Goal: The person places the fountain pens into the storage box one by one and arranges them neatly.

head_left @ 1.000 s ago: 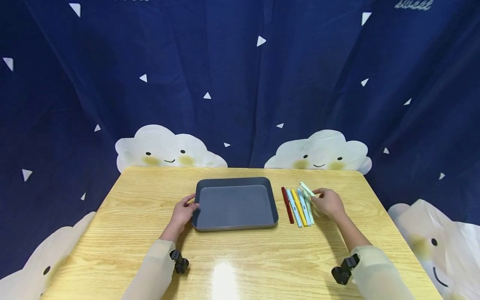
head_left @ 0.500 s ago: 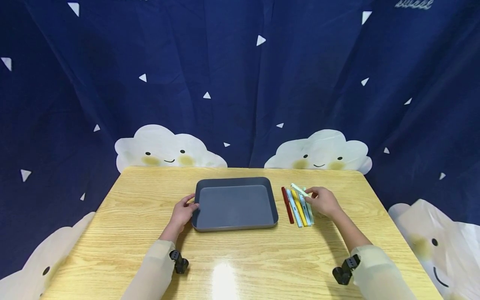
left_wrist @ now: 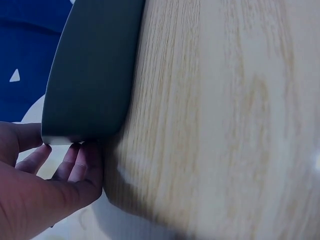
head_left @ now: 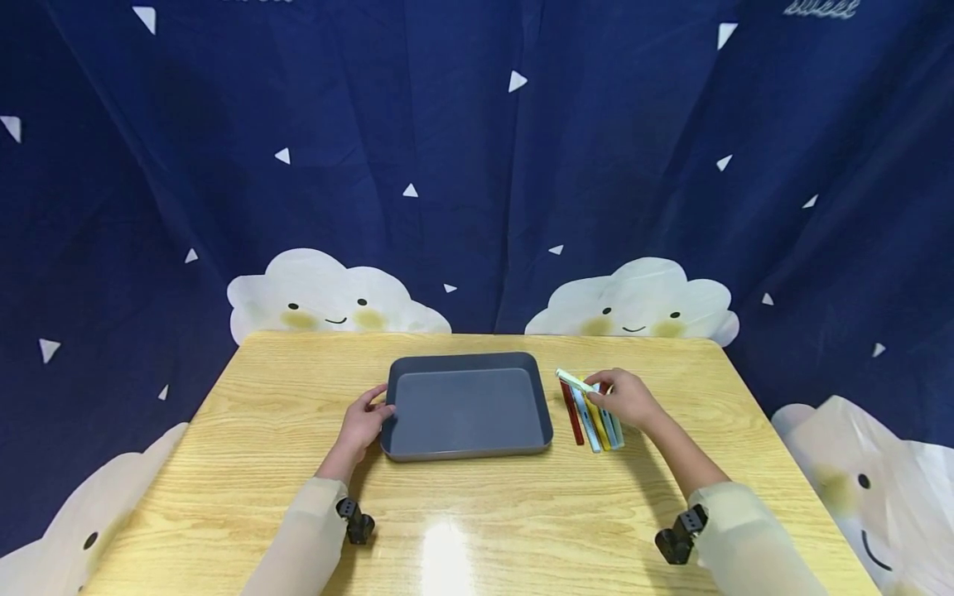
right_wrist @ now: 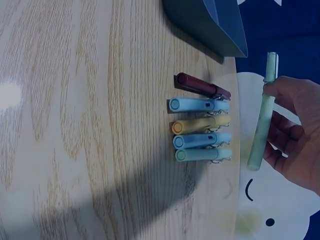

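My left hand (head_left: 363,424) grips the left side of a dark grey rectangular tray (head_left: 469,414), thumb over the rim and fingers against the outer wall. Nothing lies in the tray. Raised above the table, a pale green pen (right_wrist: 264,115) with a clip is pinched between the thumb and fingers of my right hand (head_left: 626,399). Below it lies a row of pens: dark red (right_wrist: 197,85), light blue (right_wrist: 190,104), yellow (right_wrist: 197,124), another light blue (right_wrist: 195,140) and another pale green (right_wrist: 195,154). In the head view the right hand partly covers this row.
The wooden table (head_left: 522,521) carries the tray near its far middle, with the pens just right of it. A dark blue curtain (head_left: 477,165) with white clouds hangs behind the far edge.
My right hand has moved left with the pale green pen, from the right end of the pen row to above it, the pen's tip nearing the tray. The left hand and tray stay put.
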### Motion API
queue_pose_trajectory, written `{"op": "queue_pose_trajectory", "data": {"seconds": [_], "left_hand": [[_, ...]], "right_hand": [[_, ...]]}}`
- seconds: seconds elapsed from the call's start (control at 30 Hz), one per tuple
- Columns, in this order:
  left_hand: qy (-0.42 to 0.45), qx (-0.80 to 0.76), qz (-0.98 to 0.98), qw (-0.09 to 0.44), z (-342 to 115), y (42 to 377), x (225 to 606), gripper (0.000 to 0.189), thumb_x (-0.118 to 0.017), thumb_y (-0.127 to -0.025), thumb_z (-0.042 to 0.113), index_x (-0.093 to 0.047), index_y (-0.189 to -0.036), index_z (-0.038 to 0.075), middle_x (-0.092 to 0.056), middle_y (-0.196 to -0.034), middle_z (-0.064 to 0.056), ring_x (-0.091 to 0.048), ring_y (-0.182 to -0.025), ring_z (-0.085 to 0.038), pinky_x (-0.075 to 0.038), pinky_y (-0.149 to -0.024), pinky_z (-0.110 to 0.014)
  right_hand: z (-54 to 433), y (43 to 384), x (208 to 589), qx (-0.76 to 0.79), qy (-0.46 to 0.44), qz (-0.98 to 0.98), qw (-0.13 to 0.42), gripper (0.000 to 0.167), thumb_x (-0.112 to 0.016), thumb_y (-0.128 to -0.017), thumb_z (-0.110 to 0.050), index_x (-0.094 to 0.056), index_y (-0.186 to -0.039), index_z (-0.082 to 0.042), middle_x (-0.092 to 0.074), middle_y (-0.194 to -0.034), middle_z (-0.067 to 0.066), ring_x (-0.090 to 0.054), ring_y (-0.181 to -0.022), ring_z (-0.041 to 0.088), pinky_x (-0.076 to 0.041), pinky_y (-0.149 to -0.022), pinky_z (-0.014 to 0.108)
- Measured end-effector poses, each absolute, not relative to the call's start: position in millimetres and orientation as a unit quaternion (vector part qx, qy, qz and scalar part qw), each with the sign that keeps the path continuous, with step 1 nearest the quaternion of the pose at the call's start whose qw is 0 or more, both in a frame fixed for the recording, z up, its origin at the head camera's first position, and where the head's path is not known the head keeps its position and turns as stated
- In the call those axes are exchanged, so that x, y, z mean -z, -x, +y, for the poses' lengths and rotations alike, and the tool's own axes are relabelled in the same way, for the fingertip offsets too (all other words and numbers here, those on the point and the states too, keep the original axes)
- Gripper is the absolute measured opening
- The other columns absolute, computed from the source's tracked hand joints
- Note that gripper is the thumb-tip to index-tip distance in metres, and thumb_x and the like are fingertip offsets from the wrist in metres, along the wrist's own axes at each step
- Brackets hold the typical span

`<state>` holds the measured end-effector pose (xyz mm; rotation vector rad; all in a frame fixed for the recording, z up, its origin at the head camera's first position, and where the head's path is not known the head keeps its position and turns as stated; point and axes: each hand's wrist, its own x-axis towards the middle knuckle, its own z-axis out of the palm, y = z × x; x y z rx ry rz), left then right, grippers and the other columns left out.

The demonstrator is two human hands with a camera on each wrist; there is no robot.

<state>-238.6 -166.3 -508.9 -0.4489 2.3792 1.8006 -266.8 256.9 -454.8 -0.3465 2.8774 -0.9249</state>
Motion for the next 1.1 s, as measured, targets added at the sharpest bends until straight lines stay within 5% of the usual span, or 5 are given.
{"op": "queue_pose_trajectory", "data": {"seconds": [0.5, 1.1], "left_hand": [[0.148, -0.593, 0.789, 0.060, -167, 237, 507, 0.050, -0.051, -0.094, 0.011, -0.039, -0.142, 0.009, -0.048, -0.123, -0.022, -0.050, -0.107, -0.028, -0.046, -0.081, -0.031], [0.143, -0.596, 0.787, 0.067, -167, 236, 508, 0.049, -0.050, -0.095, 0.012, -0.038, -0.142, 0.009, -0.046, -0.130, -0.026, -0.049, -0.116, -0.034, -0.047, -0.089, -0.039]], "right_hand": [[237, 269, 452, 0.309, 0.138, 0.938, 0.073, 0.025, -0.062, -0.087, -0.015, -0.066, -0.108, -0.001, -0.055, -0.079, 0.009, -0.045, -0.061, 0.014, -0.039, -0.051, 0.026], [217, 266, 448, 0.301, 0.191, 0.931, 0.074, 0.019, -0.064, -0.084, -0.011, -0.069, -0.101, -0.003, -0.057, -0.078, 0.005, -0.044, -0.063, 0.013, -0.039, -0.055, 0.025]]}}
